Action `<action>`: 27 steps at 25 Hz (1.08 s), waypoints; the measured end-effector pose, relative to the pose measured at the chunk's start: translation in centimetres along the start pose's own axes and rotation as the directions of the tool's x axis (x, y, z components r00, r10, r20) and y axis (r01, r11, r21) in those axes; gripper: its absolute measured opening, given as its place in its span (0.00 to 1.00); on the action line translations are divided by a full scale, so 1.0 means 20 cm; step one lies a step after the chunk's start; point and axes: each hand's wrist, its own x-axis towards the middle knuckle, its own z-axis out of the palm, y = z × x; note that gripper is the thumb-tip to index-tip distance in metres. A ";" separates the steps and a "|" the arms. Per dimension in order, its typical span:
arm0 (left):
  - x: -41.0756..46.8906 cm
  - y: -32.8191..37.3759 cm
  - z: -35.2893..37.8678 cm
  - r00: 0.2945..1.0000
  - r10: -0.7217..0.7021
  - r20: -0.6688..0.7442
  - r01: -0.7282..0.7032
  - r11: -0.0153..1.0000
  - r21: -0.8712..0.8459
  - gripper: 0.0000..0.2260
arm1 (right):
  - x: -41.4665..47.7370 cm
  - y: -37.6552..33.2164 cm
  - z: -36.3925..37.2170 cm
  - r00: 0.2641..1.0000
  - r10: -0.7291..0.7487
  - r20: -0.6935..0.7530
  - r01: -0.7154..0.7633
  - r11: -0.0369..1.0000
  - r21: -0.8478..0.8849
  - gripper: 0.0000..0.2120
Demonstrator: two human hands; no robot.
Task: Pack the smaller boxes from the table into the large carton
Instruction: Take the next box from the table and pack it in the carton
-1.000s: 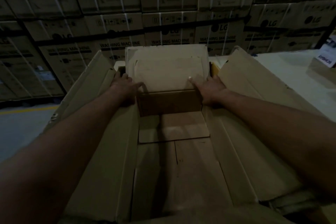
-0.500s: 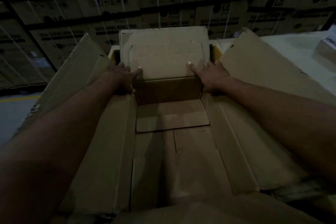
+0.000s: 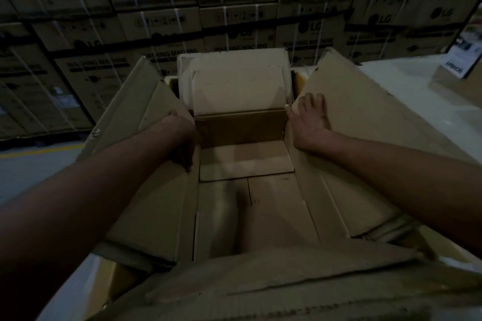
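Observation:
The large carton point(image 3: 360, 122) lies open in front of me, its flaps spread left, right and toward me. A smaller brown box point(image 3: 240, 128) sits inside it against the far end, with its pale top point(image 3: 234, 91) above the rim. My left hand point(image 3: 181, 138) is at the box's left side, fingers bent down over the carton's left wall. My right hand point(image 3: 310, 117) lies flat on the right flap, its thumb touching the box's near right corner. The carton's floor point(image 3: 273, 206) in front of the box is bare cardboard.
Stacked washing-machine cartons point(image 3: 307, 34) form a wall behind. The white table point(image 3: 422, 101) runs off to the right, with a dark-and-white box point(image 3: 464, 60) at its far edge. Grey floor with a yellow line point(image 3: 41, 151) shows on the left.
Both hands have come off the smaller box's top corners and moved outward to the carton's sides. The smaller box stays at the far end.

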 end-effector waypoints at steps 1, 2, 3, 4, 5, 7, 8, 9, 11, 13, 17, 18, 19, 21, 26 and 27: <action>-0.05 -0.01 0.00 0.998 0.014 0.059 -0.018 0.998 0.061 0.48 | -0.04 0.02 -0.01 0.999 -0.031 0.023 0.032 0.999 -0.017 0.36; -0.07 -0.02 0.02 0.997 0.014 0.080 -0.023 0.993 0.114 0.50 | -0.08 0.03 0.00 0.994 -0.082 0.069 0.086 0.995 -0.056 0.36; -0.09 -0.03 0.05 0.997 0.023 0.075 -0.035 0.986 0.164 0.51 | -0.12 0.03 0.02 0.985 -0.128 0.112 0.140 0.985 -0.104 0.36; -0.12 -0.03 0.08 0.999 0.032 0.038 -0.038 0.980 0.194 0.51 | -0.16 0.03 0.04 0.974 -0.169 0.150 0.191 0.971 -0.143 0.37; -0.15 -0.02 0.11 0.999 0.045 0.006 -0.046 0.978 0.202 0.50 | -0.19 0.03 0.05 0.961 -0.206 0.184 0.238 0.956 -0.170 0.37; -0.20 -0.01 0.11 0.997 0.071 0.009 -0.071 0.982 0.174 0.48 | -0.25 0.03 0.00 0.933 -0.272 0.236 0.316 0.932 -0.177 0.37; -0.22 -0.01 0.10 0.996 0.077 0.034 -0.082 0.985 0.149 0.48 | -0.28 0.04 -0.03 0.927 -0.289 0.239 0.330 0.932 -0.153 0.38; -0.24 0.00 0.10 0.996 0.073 0.051 -0.078 0.990 0.116 0.49 | -0.32 0.07 -0.06 0.929 -0.293 0.225 0.328 0.935 -0.136 0.39; -0.28 0.01 0.14 0.998 0.037 0.044 -0.042 0.992 0.117 0.55 | -0.40 0.14 -0.06 0.932 -0.302 0.199 0.330 0.936 -0.124 0.39; -0.31 0.04 0.19 1.000 0.006 -0.018 -0.003 0.989 0.147 0.55 | -0.48 0.18 -0.05 0.929 -0.328 0.172 0.345 0.935 -0.081 0.38; -0.39 0.11 0.18 0.997 0.062 -0.053 -0.062 0.998 -0.008 0.60 | -0.56 0.20 -0.18 0.903 -0.384 0.192 0.384 0.922 0.041 0.38; -0.40 0.12 0.17 0.993 0.093 -0.069 -0.096 0.994 -0.047 0.65 | -0.57 0.21 -0.24 0.905 -0.383 0.187 0.374 0.924 0.084 0.38; -0.40 0.14 0.16 0.989 0.110 -0.098 -0.117 0.991 -0.069 0.67 | -0.59 0.22 -0.28 0.910 -0.381 0.162 0.364 0.923 0.124 0.37; -0.43 0.17 0.14 0.981 0.123 -0.152 -0.136 0.988 -0.079 0.65 | -0.62 0.26 -0.35 0.920 -0.374 0.116 0.348 0.917 0.194 0.35; -0.64 0.30 0.06 0.954 0.173 -0.244 -0.186 0.982 -0.030 0.43 | -0.75 0.30 -0.48 0.917 -0.392 0.072 0.351 0.880 0.319 0.31; -0.71 0.32 0.04 0.943 0.193 -0.273 -0.213 0.976 -0.045 0.41 | -0.78 0.31 -0.51 0.918 -0.392 0.063 0.350 0.873 0.341 0.31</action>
